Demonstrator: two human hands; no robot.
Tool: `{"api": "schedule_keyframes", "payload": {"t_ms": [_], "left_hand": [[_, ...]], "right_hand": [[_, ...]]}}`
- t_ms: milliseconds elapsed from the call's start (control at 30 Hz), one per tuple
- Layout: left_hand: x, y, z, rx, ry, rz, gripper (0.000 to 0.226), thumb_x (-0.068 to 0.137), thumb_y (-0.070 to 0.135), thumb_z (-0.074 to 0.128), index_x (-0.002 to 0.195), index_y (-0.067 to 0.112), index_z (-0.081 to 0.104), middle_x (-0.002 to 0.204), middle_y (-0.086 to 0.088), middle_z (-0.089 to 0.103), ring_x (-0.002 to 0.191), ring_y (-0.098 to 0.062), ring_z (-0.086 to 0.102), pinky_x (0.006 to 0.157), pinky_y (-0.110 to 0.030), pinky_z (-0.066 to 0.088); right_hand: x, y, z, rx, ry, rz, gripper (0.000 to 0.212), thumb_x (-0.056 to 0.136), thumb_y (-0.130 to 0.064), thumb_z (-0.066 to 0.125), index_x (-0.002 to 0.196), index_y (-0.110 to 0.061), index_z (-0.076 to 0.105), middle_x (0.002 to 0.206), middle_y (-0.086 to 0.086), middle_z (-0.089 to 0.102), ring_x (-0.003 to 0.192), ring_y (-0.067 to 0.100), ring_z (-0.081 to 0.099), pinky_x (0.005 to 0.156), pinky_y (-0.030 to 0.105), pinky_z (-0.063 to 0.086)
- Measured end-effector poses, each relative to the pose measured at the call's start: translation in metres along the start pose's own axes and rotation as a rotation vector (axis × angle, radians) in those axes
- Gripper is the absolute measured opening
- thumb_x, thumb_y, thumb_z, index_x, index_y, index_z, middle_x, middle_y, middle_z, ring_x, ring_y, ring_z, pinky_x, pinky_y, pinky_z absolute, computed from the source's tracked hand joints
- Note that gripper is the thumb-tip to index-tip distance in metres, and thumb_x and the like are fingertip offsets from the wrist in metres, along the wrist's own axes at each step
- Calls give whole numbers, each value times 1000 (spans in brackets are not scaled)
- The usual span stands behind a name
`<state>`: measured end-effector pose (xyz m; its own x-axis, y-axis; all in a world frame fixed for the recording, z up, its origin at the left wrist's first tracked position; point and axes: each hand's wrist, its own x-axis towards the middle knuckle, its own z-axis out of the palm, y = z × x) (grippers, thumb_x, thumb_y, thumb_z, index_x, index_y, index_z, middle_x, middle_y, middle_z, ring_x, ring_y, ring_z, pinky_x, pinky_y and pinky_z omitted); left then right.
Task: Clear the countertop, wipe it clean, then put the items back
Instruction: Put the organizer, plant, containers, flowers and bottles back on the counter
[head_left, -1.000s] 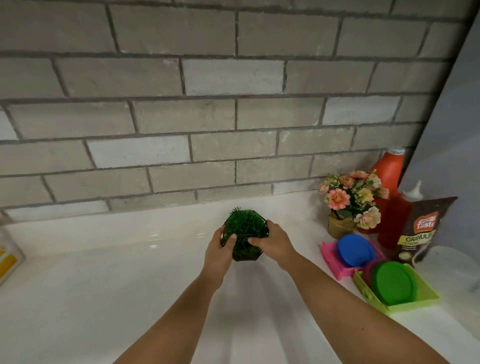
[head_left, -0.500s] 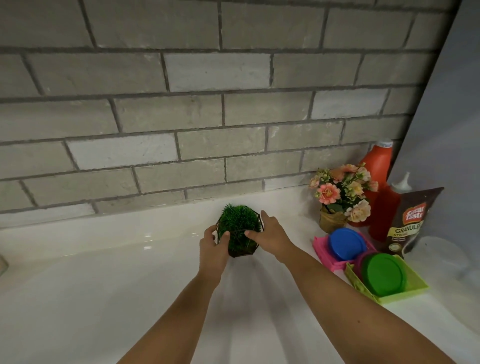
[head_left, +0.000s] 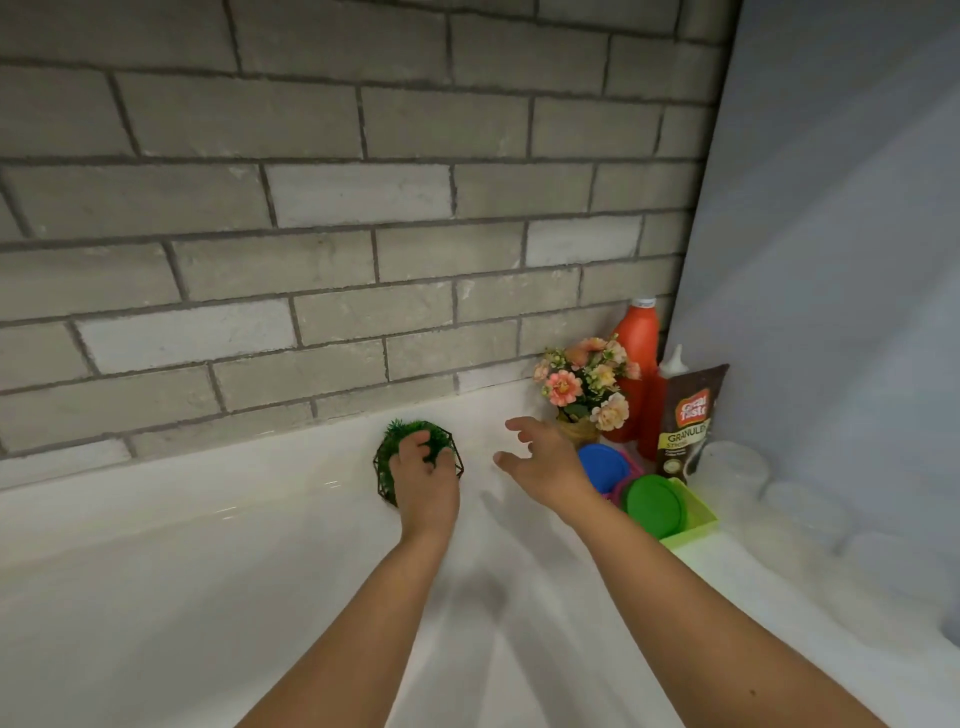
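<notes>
Grips the green plant (head_left: 402, 432) from above with the left hand (head_left: 426, 480), mid-frame — hides its near side. Holds the right hand (head_left: 545, 462) open beside it, touching nothing.

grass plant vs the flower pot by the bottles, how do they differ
The grass plant is a green tuft in a dark wire frame; the flower pot holds pink and cream blooms. The left hand grips the grass plant from above; nothing holds the flower pot, the right hand open before it. The grass plant stands alone; bottles crowd the flower pot. Both sit by the brick wall.
</notes>
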<state>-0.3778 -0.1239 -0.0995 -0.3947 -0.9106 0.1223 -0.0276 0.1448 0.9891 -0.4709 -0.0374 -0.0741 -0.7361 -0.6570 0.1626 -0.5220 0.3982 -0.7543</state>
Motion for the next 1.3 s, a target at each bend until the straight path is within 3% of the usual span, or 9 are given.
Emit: {"api": "schedule_keyframes", "payload": {"t_ms": [233, 300, 500, 667, 800, 867, 1067, 1300], "left_hand": [[-58, 12, 53, -14, -187, 1, 28, 93, 12, 49, 122, 14, 48, 122, -8, 46, 91, -16, 48, 80, -26, 36], [-77, 14, 69, -13, -246, 6, 27, 93, 11, 48, 120, 13, 49, 121, -8, 47, 95, -19, 51, 81, -27, 40], [-132, 11, 116, -20, -431, -5, 24, 93, 13, 51, 116, 14, 51, 112, -11, 52, 97, -19, 53, 81, -25, 40], [-168, 11, 153, 10, -515, -38, 20, 93, 14, 50, 112, 18, 51, 112, -3, 50, 101, -17, 50, 85, -24, 38], [-197, 10, 183, 34, -537, -77, 13, 94, 18, 50, 105, 25, 49, 113, -2, 51, 97, -16, 51, 80, -24, 38], [-210, 9, 194, 32, -522, -93, 13, 93, 18, 49, 103, 26, 50, 112, -1, 52, 93, -16, 50, 79, -24, 38], [-230, 7, 212, 31, -452, -122, 12, 93, 18, 49, 102, 26, 50, 108, 0, 52, 88, -16, 49, 78, -25, 38], [-244, 10, 219, 48, -415, -146, 13, 94, 17, 48, 105, 22, 50, 109, -3, 50, 87, -14, 48, 74, -24, 36]], "right_hand": [[-49, 35, -67, -150, 181, 57, 37, 80, -12, 65, 117, -12, 61, 119, 12, 53, 108, 29, 55, 89, 27, 42], [-61, 50, -89, -223, 227, 71, 40, 81, -12, 66, 120, -11, 59, 116, 13, 53, 107, 29, 54, 90, 29, 43], [-90, 103, -149, -347, 284, 240, 52, 82, -22, 67, 131, -15, 51, 130, 12, 46, 122, 31, 44, 98, 35, 40], [-114, 154, -188, -560, 186, 401, 69, 80, -42, 66, 140, -24, 36, 140, 7, 33, 130, 28, 32, 103, 39, 36], [-128, 183, -207, -612, 79, 480, 86, 76, -55, 65, 145, -31, 20, 148, 8, 18, 139, 29, 19, 108, 42, 30], [-130, 192, -214, -599, 37, 486, 90, 73, -57, 66, 145, -32, 17, 147, 8, 19, 138, 30, 22, 107, 43, 31], [-137, 206, -226, -459, -3, 401, 79, 73, -47, 71, 138, -26, 32, 129, 8, 35, 120, 31, 46, 98, 40, 44], [-152, 211, -237, -456, 38, 332, 75, 76, -46, 67, 138, -23, 34, 128, 7, 34, 118, 29, 46, 90, 36, 46]]}}
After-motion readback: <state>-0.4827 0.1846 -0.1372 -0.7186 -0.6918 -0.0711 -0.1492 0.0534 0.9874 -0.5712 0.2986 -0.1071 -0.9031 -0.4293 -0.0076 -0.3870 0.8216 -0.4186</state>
